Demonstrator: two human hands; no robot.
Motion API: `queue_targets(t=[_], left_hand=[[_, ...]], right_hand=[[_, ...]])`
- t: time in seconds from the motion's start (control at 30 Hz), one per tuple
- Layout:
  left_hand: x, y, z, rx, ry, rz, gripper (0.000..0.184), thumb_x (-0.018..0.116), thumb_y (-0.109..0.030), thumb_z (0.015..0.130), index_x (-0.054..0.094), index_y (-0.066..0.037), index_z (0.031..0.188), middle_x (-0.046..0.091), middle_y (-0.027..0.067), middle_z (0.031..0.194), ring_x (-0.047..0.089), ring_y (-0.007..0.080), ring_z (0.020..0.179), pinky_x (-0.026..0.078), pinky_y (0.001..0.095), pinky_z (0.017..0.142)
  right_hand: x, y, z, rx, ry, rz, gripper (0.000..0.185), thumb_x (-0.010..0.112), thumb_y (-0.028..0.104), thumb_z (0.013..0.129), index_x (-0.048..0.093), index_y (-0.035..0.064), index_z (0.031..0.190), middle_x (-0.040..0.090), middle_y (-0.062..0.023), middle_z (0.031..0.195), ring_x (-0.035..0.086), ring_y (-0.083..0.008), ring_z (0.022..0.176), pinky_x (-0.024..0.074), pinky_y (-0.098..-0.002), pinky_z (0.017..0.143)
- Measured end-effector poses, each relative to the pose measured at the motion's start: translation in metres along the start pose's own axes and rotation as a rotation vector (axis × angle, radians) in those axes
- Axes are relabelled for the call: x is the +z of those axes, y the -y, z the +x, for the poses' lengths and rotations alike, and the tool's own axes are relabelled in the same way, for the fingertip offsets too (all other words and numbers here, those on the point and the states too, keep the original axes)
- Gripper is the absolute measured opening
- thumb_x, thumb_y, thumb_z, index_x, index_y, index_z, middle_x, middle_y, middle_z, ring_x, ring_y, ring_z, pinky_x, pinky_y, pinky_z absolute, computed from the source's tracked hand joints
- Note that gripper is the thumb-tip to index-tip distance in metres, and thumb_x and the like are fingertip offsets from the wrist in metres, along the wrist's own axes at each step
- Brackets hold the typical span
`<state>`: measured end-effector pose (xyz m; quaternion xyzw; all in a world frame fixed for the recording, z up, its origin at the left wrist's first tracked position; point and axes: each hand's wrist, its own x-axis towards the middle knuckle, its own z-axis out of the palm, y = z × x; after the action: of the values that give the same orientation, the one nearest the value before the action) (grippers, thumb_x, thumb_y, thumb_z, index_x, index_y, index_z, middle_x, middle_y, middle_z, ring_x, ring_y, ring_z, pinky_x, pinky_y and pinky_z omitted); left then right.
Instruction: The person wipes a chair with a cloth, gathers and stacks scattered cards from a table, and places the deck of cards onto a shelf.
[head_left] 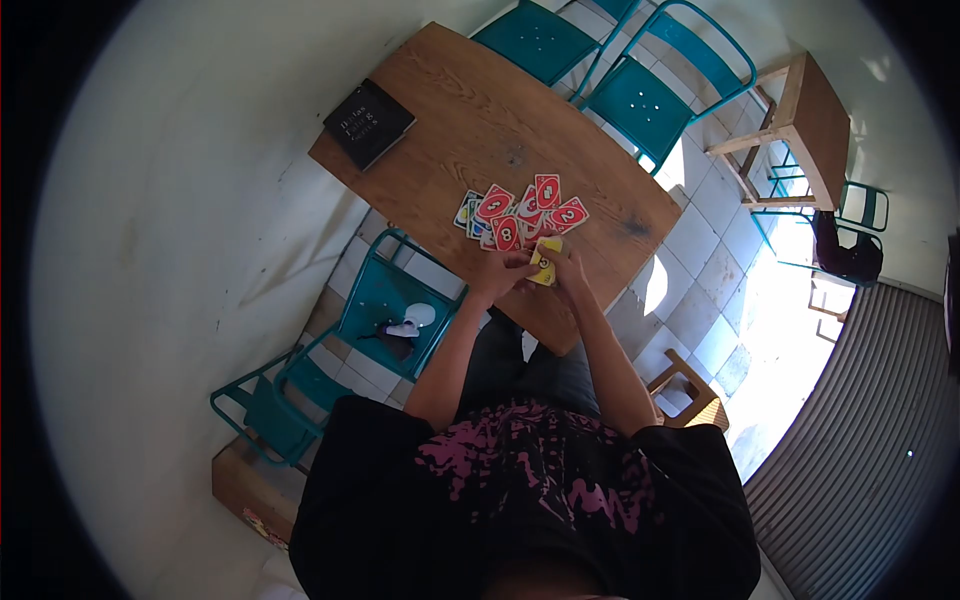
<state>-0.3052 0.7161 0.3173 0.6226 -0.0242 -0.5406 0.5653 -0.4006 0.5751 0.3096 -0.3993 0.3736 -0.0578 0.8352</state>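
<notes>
A yellow playing card (pixel 545 262), with a white oval in its middle, is held between my two hands near the table's front edge. My left hand (pixel 503 277) is closed at the card's left side. My right hand (pixel 567 270) grips it from the right, thumb on its face. Whether more cards lie behind it I cannot tell. Just beyond my fingers, a loose group of face-up red playing cards (pixel 507 233) overlaps on the wooden table (pixel 460 110). Several cards in other colours (pixel 468 213) show at the group's left end.
A black book (pixel 369 124) lies at the table's far left corner. Teal metal chairs (pixel 640 100) stand beyond the table. Another teal chair (pixel 365 310) at the left bears a white and dark item (pixel 410 322). A wooden stool (pixel 690 390) is near my right elbow.
</notes>
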Motion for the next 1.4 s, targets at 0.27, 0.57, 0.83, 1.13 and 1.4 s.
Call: queue_targets(t=[0.27, 0.57, 0.83, 1.13, 1.4], left_hand=[[-0.009, 0.034, 0.047, 0.397, -0.7, 0.727, 0.031, 0.075, -0.028, 0.081, 0.065, 0.001, 0.086, 0.067, 0.0126, 0.076, 0.066, 0.0247, 0.066, 0.05, 0.037, 0.059], [-0.017, 0.046, 0.047, 0.303, -0.717, 0.69, 0.027, 0.077, -0.023, 0.075, 0.063, -0.003, 0.085, 0.068, 0.0115, 0.078, 0.067, 0.0306, 0.073, 0.051, 0.0406, 0.066], [-0.005, 0.038, 0.046, 0.235, -0.745, 0.714, 0.027, 0.078, -0.02, 0.075, 0.064, -0.002, 0.089, 0.07, 0.0119, 0.08, 0.068, 0.0267, 0.074, 0.052, 0.0369, 0.066], [-0.011, 0.013, 0.003, 0.071, -0.347, 0.014, 0.016, 0.073, -0.016, 0.085, 0.068, -0.002, 0.092, 0.07, 0.0056, 0.081, 0.066, 0.0122, 0.073, 0.048, 0.0243, 0.062], [-0.008, 0.005, 0.023, -0.083, 0.117, 0.276, 0.024, 0.071, -0.024, 0.087, 0.069, -0.001, 0.093, 0.069, 0.0051, 0.081, 0.064, 0.0123, 0.071, 0.048, 0.0245, 0.062]], right_hand=[[-0.033, 0.004, -0.014, 0.08, -0.121, 0.121, 0.03, 0.067, 0.019, 0.091, 0.054, 0.0083, 0.116, 0.061, -0.0052, 0.081, 0.064, -0.0174, 0.068, 0.0585, -0.0343, 0.059], [-0.035, -0.002, -0.018, 0.133, -0.193, 0.112, 0.028, 0.071, 0.028, 0.089, 0.057, 0.0092, 0.104, 0.059, -0.0032, 0.077, 0.063, -0.0156, 0.063, 0.0574, -0.032, 0.055], [-0.032, 0.001, -0.02, 0.121, -0.197, 0.061, 0.028, 0.071, 0.03, 0.089, 0.057, 0.0095, 0.102, 0.061, -0.0037, 0.078, 0.063, -0.0155, 0.063, 0.057, -0.0312, 0.054], [-0.034, -0.003, -0.012, 0.113, -0.148, 0.017, 0.031, 0.07, 0.027, 0.089, 0.059, 0.0065, 0.11, 0.064, -0.0053, 0.084, 0.065, -0.0164, 0.069, 0.058, -0.0317, 0.057], [-0.03, -0.002, -0.01, 0.068, -0.105, -0.029, 0.028, 0.065, 0.011, 0.089, 0.057, 0.001, 0.114, 0.067, -0.0119, 0.093, 0.069, -0.0206, 0.078, 0.0609, -0.0356, 0.062]])
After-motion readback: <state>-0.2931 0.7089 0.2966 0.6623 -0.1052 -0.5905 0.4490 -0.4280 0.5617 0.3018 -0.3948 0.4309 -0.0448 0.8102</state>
